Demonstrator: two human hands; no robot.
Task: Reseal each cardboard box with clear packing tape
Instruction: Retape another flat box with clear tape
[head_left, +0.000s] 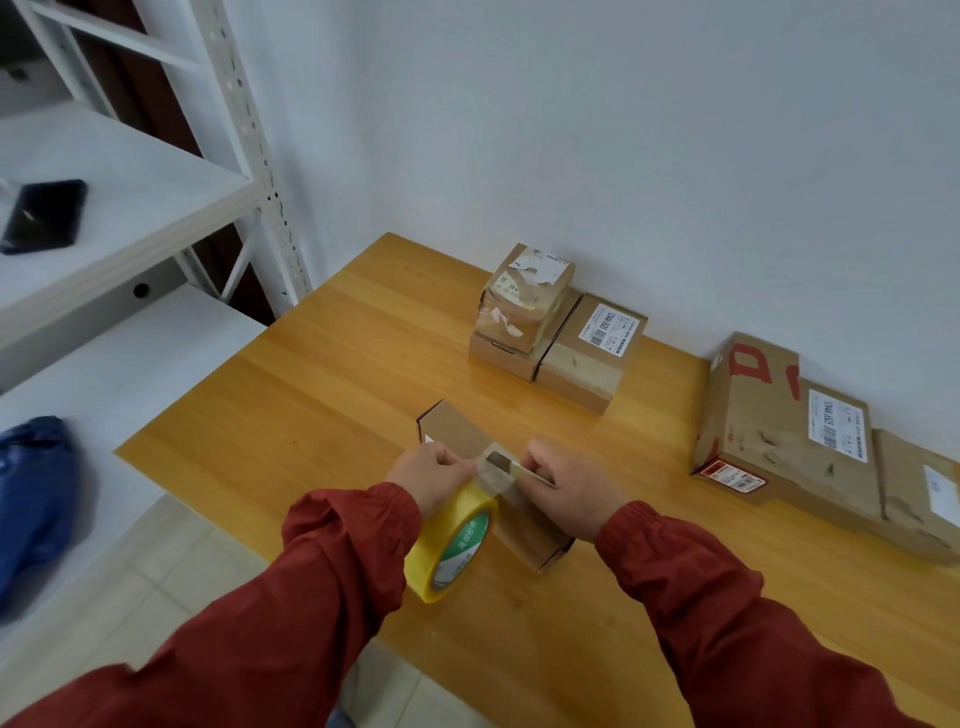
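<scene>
Box (457, 423) sits near the 6 o'clock edge of the table (311, 389). It's plain brown and mostly hidden under both hands. Left hand (431, 475) pinches the end of a clear tape (491, 475) strip pulled across the box top. The yellowish roll (452, 540) hangs right below that hand, and its core is green and white with Chinese characters I can't read. Right hand (566, 491) is curled tight around a thin flat tool (532, 474) laid against the tape, and I can't tell what it is exactly. Red sleeves (322, 571) on both arms.

At 12 o'clock from the box, by the wall, there's a crumpled parcel (524, 296) with torn white labels. It's stacked on a low carton (501, 356). A labelled carton (592, 353) touches that one on the right, with a white barcode label whose code is too small to be sure of.

At 3 o'clock there's a big carton (769, 431) with a red "D" shape, a white barcode label and a red sticker on its side.

At 9 o'clock, a white shelf (130, 208) holds a black phone (44, 215), with a blue bag (34, 499) lower down.
</scene>
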